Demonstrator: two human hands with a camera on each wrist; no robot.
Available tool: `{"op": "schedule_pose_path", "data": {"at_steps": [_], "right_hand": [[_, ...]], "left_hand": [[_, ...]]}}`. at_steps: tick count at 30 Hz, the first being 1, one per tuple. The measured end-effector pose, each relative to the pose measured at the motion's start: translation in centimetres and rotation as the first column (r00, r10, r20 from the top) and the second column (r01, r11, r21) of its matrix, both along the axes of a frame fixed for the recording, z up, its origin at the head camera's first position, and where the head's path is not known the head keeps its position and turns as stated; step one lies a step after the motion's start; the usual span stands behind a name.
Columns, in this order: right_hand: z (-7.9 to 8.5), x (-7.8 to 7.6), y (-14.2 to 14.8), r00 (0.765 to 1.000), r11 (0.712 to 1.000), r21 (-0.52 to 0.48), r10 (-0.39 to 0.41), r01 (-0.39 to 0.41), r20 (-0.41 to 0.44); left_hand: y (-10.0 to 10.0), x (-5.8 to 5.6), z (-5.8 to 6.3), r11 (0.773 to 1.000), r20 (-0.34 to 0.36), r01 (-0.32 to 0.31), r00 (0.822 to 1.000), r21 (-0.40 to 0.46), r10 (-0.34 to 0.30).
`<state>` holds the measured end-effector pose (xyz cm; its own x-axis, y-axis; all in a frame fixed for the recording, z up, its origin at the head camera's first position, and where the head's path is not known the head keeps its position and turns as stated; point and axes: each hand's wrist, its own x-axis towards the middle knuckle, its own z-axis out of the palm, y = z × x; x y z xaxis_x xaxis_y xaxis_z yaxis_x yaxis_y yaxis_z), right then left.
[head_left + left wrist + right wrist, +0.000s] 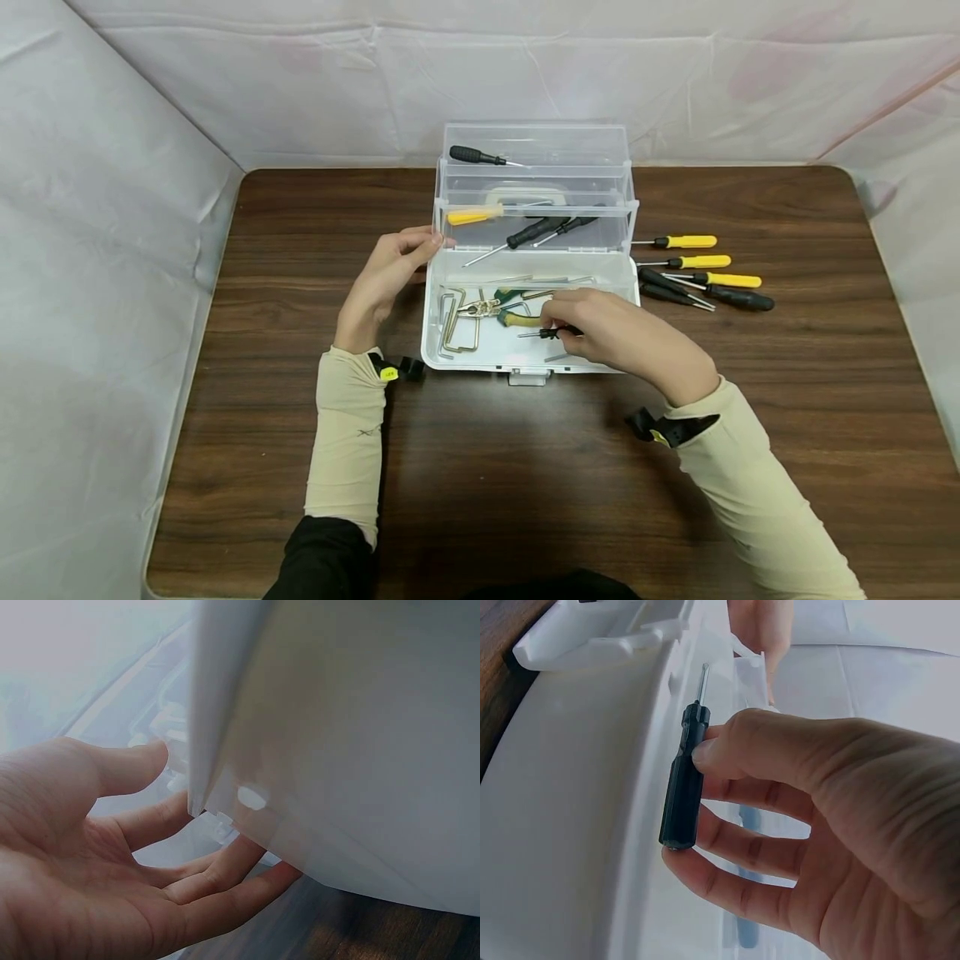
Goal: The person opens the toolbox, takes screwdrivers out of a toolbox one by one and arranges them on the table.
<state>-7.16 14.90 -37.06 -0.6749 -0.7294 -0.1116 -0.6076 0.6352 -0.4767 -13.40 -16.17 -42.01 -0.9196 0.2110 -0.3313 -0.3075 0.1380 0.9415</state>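
Note:
My right hand (611,329) pinches a small black-handled screwdriver (684,776) between thumb and fingers, its tip pointing left. It is over the white toolbox (480,360), inside the front part. My left hand (386,279) is at the toolbox's left rear corner. In the left wrist view its fingers reach to the box wall (360,787), while the thumb stands apart from it. Pliers with green and yellow handles (517,319) lie in the box beside several bent hex keys (452,325). The clear lid (536,137) is raised at the back.
A black screwdriver (476,155), a yellow-handled screwdriver (472,216) and another black one (536,232) lie in the lid's trays. Right of the box, several yellow- and black-handled screwdrivers (738,297) lie on the brown table (480,500). White sheeting (360,75) hangs around the table.

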Motion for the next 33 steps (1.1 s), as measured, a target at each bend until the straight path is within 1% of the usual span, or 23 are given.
{"op": "schedule_pose_path", "data": {"at_steps": [6,11,15,24,28,33], "right_hand": [[0.7,0.4,0.9,0.999,0.999,0.015,-0.035,0.035,-0.018],[1.5,0.6,1.7,0.997,0.997,0.036,-0.064,0.066,-0.035],[2.1,0.6,2.4,0.996,0.996,0.034,-0.077,0.078,-0.041],[2.6,0.6,4.6,0.991,0.994,0.020,-0.108,0.110,-0.083],[2.6,0.5,5.9,0.983,0.991,0.005,-0.135,0.137,-0.127],[2.8,0.5,7.8,0.966,0.978,0.007,-0.205,0.209,-0.158]], "left_hand": [[-0.1,0.0,-0.1,1.000,-0.003,0.004,1.000,-0.008,-0.004],[-0.1,0.0,-0.2,1.000,0.000,0.006,1.000,-0.009,-0.006],[-0.1,-0.1,-0.3,1.000,-0.003,0.010,1.000,-0.013,-0.010],[-0.1,0.0,-0.1,1.000,-0.002,0.011,1.000,-0.008,-0.011],[-0.1,0.0,-0.1,1.000,-0.008,0.014,1.000,-0.009,-0.014],[-0.2,0.0,-0.2,1.000,-0.012,0.019,1.000,-0.014,-0.020]]}}
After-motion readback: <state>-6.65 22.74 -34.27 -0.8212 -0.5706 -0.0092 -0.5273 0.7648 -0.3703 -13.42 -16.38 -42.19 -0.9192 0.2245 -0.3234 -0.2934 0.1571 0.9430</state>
